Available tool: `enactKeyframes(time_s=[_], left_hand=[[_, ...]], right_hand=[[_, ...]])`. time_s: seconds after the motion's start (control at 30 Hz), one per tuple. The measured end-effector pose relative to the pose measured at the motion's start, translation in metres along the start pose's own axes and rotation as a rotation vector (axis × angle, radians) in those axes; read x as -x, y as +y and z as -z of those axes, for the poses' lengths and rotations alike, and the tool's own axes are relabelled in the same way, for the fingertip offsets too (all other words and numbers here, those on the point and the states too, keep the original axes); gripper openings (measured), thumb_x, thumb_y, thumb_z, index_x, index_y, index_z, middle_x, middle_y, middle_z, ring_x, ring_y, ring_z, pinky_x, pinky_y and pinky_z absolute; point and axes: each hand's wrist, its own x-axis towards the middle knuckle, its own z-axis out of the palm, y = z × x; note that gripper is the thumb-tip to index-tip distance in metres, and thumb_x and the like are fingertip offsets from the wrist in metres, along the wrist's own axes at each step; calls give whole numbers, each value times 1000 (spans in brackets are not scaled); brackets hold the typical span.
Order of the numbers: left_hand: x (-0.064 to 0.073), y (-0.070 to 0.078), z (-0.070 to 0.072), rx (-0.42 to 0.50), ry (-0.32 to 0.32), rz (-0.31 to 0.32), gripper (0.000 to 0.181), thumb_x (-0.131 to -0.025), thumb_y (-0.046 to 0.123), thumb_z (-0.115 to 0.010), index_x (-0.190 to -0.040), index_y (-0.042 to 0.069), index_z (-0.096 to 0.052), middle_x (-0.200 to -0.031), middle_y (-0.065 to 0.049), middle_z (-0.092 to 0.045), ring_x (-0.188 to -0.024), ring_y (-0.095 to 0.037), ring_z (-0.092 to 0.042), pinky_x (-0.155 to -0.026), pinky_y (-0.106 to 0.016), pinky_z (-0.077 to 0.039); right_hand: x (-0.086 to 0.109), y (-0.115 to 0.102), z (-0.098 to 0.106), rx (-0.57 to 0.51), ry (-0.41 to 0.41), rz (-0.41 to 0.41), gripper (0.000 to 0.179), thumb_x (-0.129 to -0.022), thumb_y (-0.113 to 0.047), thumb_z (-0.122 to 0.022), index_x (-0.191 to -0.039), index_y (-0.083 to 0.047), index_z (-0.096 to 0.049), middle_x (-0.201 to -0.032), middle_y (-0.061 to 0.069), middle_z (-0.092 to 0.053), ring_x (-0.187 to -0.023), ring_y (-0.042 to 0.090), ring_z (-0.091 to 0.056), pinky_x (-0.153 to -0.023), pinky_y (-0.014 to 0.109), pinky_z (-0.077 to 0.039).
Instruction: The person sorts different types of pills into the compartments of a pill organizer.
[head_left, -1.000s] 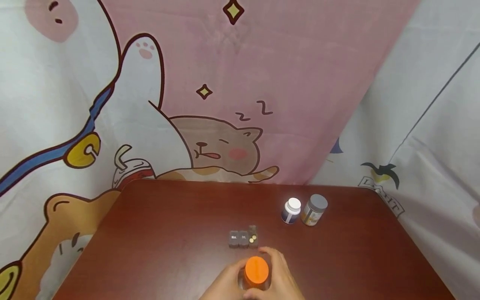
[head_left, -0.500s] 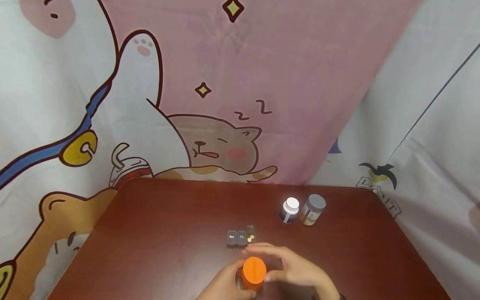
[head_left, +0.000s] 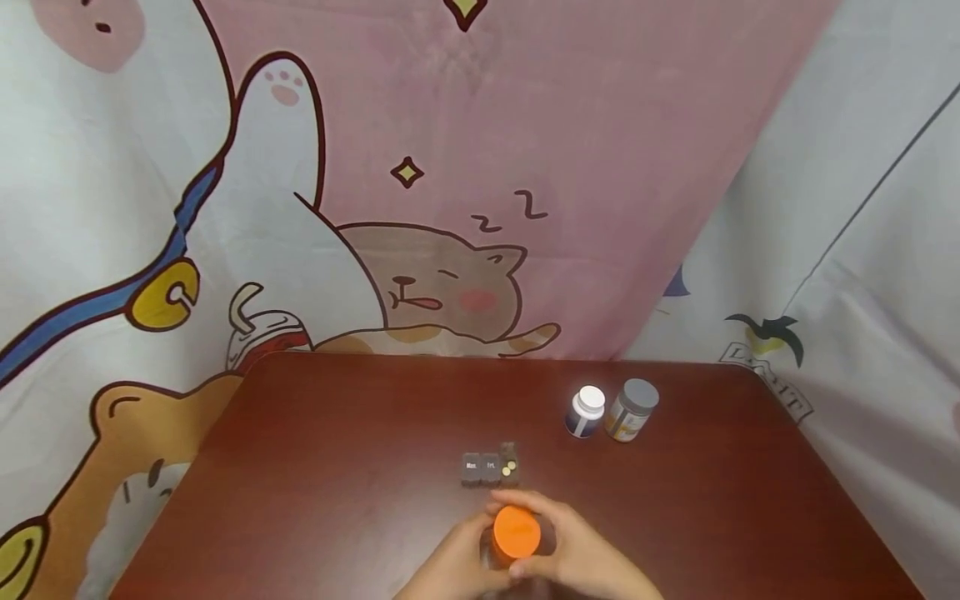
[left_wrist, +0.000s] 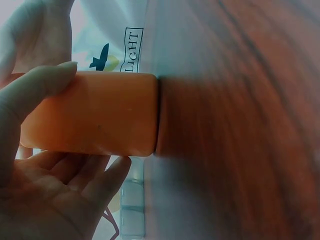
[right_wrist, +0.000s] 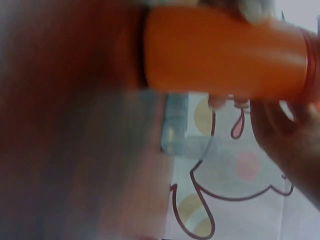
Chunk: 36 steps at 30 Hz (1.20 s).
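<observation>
An orange pill bottle (left_wrist: 110, 115) stands upright on the table, its orange screw cap (head_left: 517, 532) facing up. My left hand (head_left: 459, 560) grips the bottle's body, thumb on one side and fingers on the other. From the right, my right hand (head_left: 573, 546) curls thumb and fingers round the cap. Just beyond the hands lies a small dark see-through pill organizer (head_left: 490, 469) with day labels. Its right compartment has the lid up and pale yellow tablets (head_left: 509, 468) inside.
Farther back on the right stand a white bottle (head_left: 587, 408) with a dark label and a grey-lidded jar (head_left: 632, 408). The reddish-brown table (head_left: 337, 467) ends at a printed cloth (head_left: 600, 167) behind.
Half a second ago my right hand had its fingers loosened and spread away from the cap; now they close round it again. The left hand keeps its hold on the bottle.
</observation>
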Motion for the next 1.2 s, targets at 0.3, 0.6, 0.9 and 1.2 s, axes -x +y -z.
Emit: enactKeyframes(time_s=[0.3, 0.6, 0.9, 1.2], left_hand=[[-2, 2, -3, 39, 26, 24, 58, -70, 35, -79, -123, 21, -58, -116, 1, -67, -104, -11, -58, -92, -49, -51], [-3, 2, -2, 47, 8, 42, 59, -70, 34, -79, -123, 19, -58, -116, 1, -67, -103, -10, -58, -93, -48, -50], [-1, 6, 2, 21, 2, 91, 60, -67, 28, -81, -121, 18, -59, -113, 4, -67, -101, -10, -58, -90, -53, -49], [-1, 2, 1, 27, -4, 102, 57, -65, 21, -82, -118, 18, -60, -111, 5, -68, -99, -10, -57, -90, -54, -47]], right_hand=[[1, -9, -30, 760, 483, 163, 63, -62, -48, -80, -116, -22, -64, -107, -7, -69, -100, 13, -57, -82, 41, -51], [-1, -11, -37, 972, 627, 191, 71, -59, -68, -71, -104, -14, -68, -91, -3, -72, -88, 16, -60, -76, 38, -52], [7, 3, 6, 140, 3, 71, 78, -77, -30, -74, -143, -22, -35, -147, 4, -42, -130, 23, -38, -95, 71, -37], [-9, 24, 26, -169, -235, 308, 65, -84, -4, -62, -142, 1, -33, -144, 19, -44, -132, 31, -37, -112, 42, -33]])
